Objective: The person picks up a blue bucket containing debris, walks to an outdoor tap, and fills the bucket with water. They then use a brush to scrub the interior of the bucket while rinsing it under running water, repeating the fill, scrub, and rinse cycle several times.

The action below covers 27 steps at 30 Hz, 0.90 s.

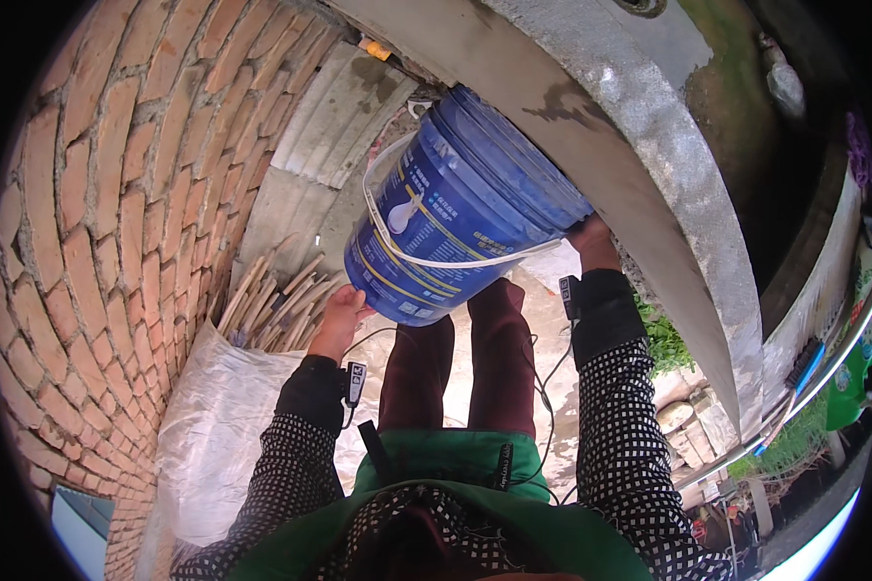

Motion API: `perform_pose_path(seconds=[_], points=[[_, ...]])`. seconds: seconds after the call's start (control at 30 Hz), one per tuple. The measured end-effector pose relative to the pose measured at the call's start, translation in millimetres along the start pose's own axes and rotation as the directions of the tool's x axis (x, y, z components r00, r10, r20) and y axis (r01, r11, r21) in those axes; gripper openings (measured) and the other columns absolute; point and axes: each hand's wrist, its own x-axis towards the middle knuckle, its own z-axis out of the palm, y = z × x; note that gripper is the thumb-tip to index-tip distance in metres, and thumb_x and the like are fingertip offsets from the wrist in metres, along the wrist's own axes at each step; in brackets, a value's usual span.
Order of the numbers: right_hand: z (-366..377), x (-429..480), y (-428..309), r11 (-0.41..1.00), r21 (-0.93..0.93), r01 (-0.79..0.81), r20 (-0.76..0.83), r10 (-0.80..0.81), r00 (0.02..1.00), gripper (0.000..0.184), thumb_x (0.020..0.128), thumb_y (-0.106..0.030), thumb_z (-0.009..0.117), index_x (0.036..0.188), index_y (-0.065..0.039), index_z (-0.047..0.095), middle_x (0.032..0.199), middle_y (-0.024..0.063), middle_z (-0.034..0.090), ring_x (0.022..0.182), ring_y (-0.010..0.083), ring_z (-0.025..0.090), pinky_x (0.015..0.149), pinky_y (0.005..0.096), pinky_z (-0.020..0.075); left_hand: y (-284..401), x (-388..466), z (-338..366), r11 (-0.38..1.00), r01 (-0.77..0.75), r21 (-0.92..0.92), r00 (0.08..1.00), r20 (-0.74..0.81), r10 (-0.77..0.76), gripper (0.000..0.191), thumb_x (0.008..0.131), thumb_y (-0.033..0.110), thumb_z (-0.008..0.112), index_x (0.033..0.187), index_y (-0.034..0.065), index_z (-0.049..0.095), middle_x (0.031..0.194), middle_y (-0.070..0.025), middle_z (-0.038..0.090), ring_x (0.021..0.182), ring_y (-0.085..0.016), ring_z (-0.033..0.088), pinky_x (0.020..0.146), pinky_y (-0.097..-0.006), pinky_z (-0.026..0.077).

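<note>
A blue plastic bucket bearing printed writing is held tilted in front of my legs, its ribbed rim pointing to the upper right. Its white handle hangs loosely across its side. My left hand grips the bucket's bottom edge with the thumb and fingers. At the rim's lower right, my right hand holds the bucket, with the fingers partly hidden behind it. The inside of the bucket cannot be seen. Beside the rim runs the smooth side of a concrete basin.
A brick wall rises at the left. Bundled sticks and a white plastic sheet lie beside it. Corrugated sheets lean behind the bucket. Green plants and stones are at the right, near a blue brush.
</note>
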Motion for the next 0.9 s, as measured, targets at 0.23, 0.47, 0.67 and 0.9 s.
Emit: perform_pose_path(seconds=[0.23, 0.47, 0.67, 0.9], points=[[-11.2, 6.6, 22.7, 0.985, -0.117, -0.125, 0.091, 0.136, 0.987, 0.057, 0.083, -0.043, 0.042, 0.125, -0.006, 0.047, 0.13, 0.0136, 0.048, 0.119, 0.0326, 0.045, 0.097, 0.0523, 0.0371, -32.7, -20.8, -12.1, 0.989, 0.126, -0.072, 0.987, -0.086, -0.132, 0.01, 0.094, 0.009, 0.047, 0.097, 0.0029, 0.055, 0.094, -0.0085, 0.061, 0.081, -0.02, 0.06, 0.077, -0.0358, 0.052], [-30.1, -19.1, 60.2, 0.974, -0.146, -0.174, 0.011, 0.178, 0.984, 0.045, 0.073, -0.029, 0.055, 0.111, -0.006, 0.056, 0.115, 0.0101, 0.059, 0.107, 0.0293, 0.053, 0.095, 0.0426, 0.0397, -71.4, -13.9, -51.3, 0.991, 0.106, -0.08, 0.981, -0.156, -0.117, 0.008, 0.093, 0.012, 0.05, 0.09, 0.0062, 0.055, 0.085, -0.0038, 0.061, 0.076, -0.016, 0.059, 0.073, -0.0334, 0.053], [-21.6, -50.7, 84.3, 0.985, -0.132, -0.111, 0.092, 0.123, 0.988, 0.044, 0.071, -0.027, 0.059, 0.11, -0.007, 0.058, 0.111, 0.0081, 0.061, 0.103, 0.0265, 0.056, 0.093, 0.0383, 0.0423, -106.6, 1.9, -69.3, 0.988, 0.108, -0.115, 0.968, -0.213, -0.13, 0.017, 0.095, 0.012, 0.045, 0.107, 0.0071, 0.055, 0.098, -0.0028, 0.061, 0.088, -0.015, 0.057, 0.082, -0.0339, 0.048], [6.8, -72.2, 102.0, 0.968, -0.234, -0.094, 0.155, 0.132, 0.979, 0.045, 0.071, -0.025, 0.06, 0.111, -0.004, 0.057, 0.111, 0.0092, 0.061, 0.104, 0.0267, 0.056, 0.096, 0.0367, 0.0412, -122.8, 2.7, -86.4, 0.961, 0.073, -0.265, 0.955, -0.259, -0.144, 0.021, 0.094, 0.01, 0.046, 0.114, 0.0069, 0.053, 0.105, -0.0028, 0.059, 0.095, -0.015, 0.055, 0.085, -0.0342, 0.045]])
